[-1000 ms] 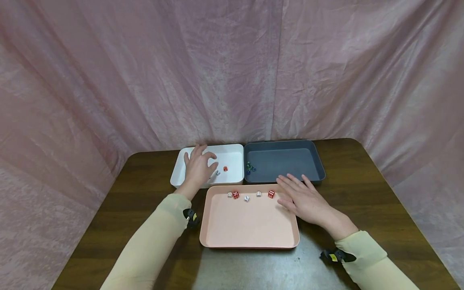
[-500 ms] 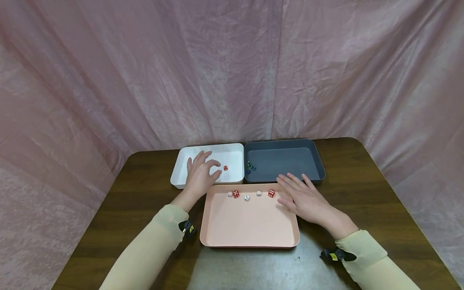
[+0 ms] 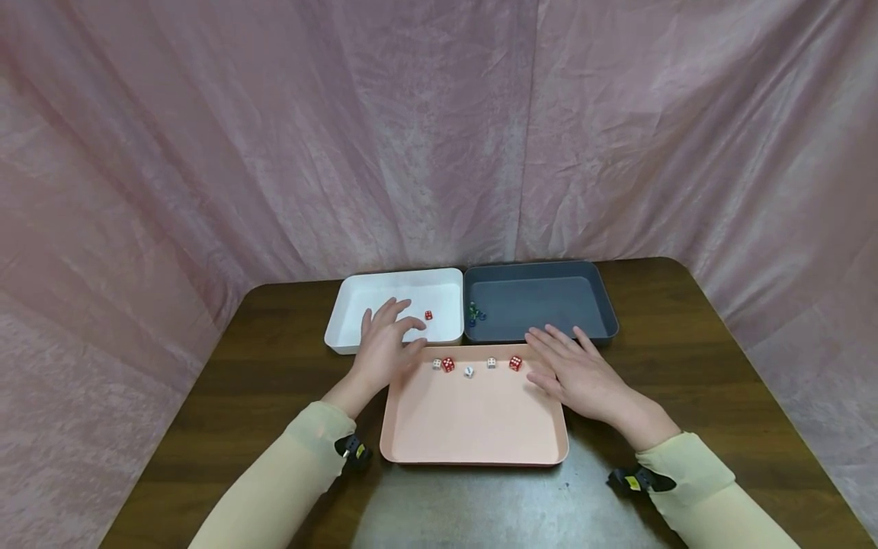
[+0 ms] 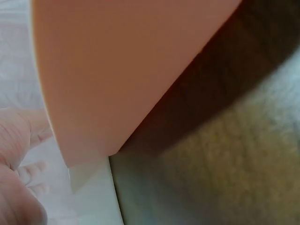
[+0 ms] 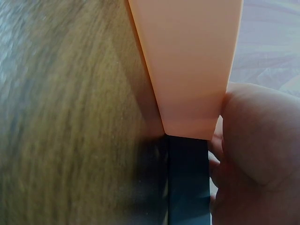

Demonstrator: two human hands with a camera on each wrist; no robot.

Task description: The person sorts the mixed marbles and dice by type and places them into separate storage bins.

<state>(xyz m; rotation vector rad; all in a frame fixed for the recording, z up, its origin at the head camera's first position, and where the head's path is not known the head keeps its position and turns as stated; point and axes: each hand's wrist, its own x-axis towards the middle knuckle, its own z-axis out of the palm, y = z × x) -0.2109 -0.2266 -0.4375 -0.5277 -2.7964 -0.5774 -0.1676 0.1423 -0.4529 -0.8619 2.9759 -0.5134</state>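
In the head view my left hand (image 3: 384, 351) hovers over the white tray's near edge and the pink tray's far left corner. Its fingers are loosely bent, with a gap between thumb and index and nothing seen in it. My right hand (image 3: 576, 377) lies with straight fingers over the far right corner of the pink tray (image 3: 473, 427). Along that tray's far side sit a red die (image 3: 448, 364) beside a white die (image 3: 437, 364), two more white dice and another red die (image 3: 516, 364). A smaller red die (image 3: 428, 315) lies in the white tray (image 3: 370, 288).
A dark grey tray (image 3: 542, 301) stands right of the white one, with several small blue and green pieces (image 3: 474, 314) in its left end. Beneath everything is a wooden table (image 3: 274, 358). A pink curtain (image 3: 439, 137) hangs behind.
My left hand has drawn back from the white tray toward the pink tray's corner. White dice seen near its thumb one second ago are now hidden. My right hand has stayed put.
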